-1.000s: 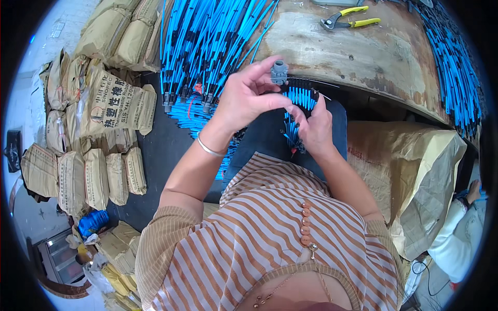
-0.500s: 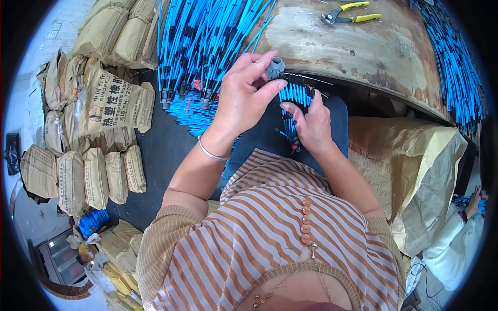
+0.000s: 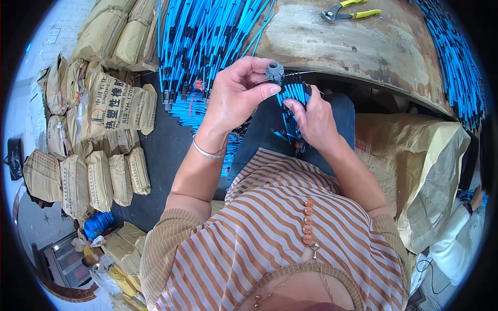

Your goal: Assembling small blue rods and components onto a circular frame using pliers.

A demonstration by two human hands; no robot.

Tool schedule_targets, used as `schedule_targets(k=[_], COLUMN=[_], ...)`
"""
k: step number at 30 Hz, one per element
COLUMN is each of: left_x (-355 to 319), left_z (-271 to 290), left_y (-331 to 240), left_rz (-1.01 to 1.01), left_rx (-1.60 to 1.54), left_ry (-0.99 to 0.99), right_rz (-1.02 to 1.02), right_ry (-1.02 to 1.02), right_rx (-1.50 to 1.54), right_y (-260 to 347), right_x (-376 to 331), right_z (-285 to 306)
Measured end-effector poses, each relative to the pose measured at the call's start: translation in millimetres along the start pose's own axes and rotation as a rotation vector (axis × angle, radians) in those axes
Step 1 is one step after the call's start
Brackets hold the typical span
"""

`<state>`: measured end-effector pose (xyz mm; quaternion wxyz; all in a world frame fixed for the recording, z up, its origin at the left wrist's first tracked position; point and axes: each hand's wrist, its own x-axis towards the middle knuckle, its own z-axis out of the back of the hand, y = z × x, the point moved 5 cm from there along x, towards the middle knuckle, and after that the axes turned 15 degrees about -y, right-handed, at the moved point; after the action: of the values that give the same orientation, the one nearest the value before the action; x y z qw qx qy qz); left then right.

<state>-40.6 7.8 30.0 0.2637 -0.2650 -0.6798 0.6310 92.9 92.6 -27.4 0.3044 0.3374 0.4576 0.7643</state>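
Observation:
Between the thumb and fingers of my left hand (image 3: 236,90) is a grey plastic fitting (image 3: 274,71) with a round hollow top and notches around it. A thin metal wire or rod (image 3: 291,75) runs past the fitting, toward the right. Just below it, my right hand (image 3: 316,116) is closed around a bundle of short blue tubes (image 3: 294,94) with black ends. The bundle's upper ends come right up to the fitting; whether they touch is hard to see. More black and blue ends (image 3: 295,140) hang below my right hand, over my lap.
A worn wooden board (image 3: 332,41) lies ahead, with yellow-handled pliers (image 3: 350,11) on it. Long blue tubes with black parts lie in a pile (image 3: 202,41) at far left and another (image 3: 451,62) at far right. Brown paper sacks (image 3: 78,181) stack up left; a large paper sheet (image 3: 410,160) is right.
My left hand and the grey fitting have shifted slightly left and down. The wire now shows across the fitting's side. Both hands keep their hold.

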Motion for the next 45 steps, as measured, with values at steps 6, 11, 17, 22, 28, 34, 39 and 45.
schedule_targets(k=[6,11,17,22,28,34,39,45], left_x=[-4.7,-9.2,-8.2,-10.6,-8.7,-4.0,0.3,11.6], left_z=[0.2,4.6,13.2,10.6,18.1,23.9,20.8,5.2], left_y=[3.3,8.9,8.4,7.0,7.6,2.7,0.3,10.1], left_rz=[0.021,0.005,0.050,0.058,-0.063,-0.173,-0.214,-0.020], left_rx=[-0.022,-0.093,-0.142,-0.121,-0.095,-0.062,-0.064,-0.118], left_ry=[-0.056,-0.115,-0.031,-0.021,0.052,0.286,0.385,0.365], right_rz=[0.069,0.111,0.091,0.264,0.105,0.083,0.100,-0.131], right_ry=[0.036,0.107,0.243,0.206,0.412,0.607,0.671,0.607], right_rx=[0.026,0.083,0.058,-0.111,0.078,0.295,0.270,0.379], right_y=[-0.9,1.6,10.7,12.4,6.3,6.1,4.7,-2.0], right_x=[4.8,12.0,18.6,13.8,21.3,20.7,18.4,16.0], right_z=[-3.1,-3.9,-5.9,-6.7,-11.8,-15.6,-20.6,-9.7])
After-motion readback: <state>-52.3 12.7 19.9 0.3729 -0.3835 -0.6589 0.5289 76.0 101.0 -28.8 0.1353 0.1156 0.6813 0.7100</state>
